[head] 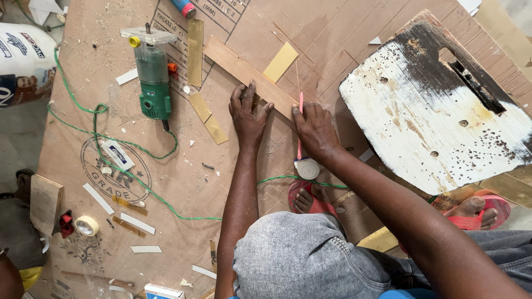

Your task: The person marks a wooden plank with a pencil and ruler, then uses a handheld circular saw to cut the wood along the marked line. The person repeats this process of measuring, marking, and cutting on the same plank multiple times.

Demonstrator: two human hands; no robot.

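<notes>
a brown plywood sheet (183, 182) on the floor serves as the worktop, littered with offcuts. the left hand (249, 113) lies flat, fingers spread, pressing down a long wooden strip (246, 72) that runs diagonally across the sheet. just beside it, the right hand (315, 130) is closed around a pink pencil (300, 119) whose tip meets the strip's edge. a green trim router (152, 77) stands to the left, its green cord (111, 155) looping away. a worn white board (438, 105) lies to the right.
</notes>
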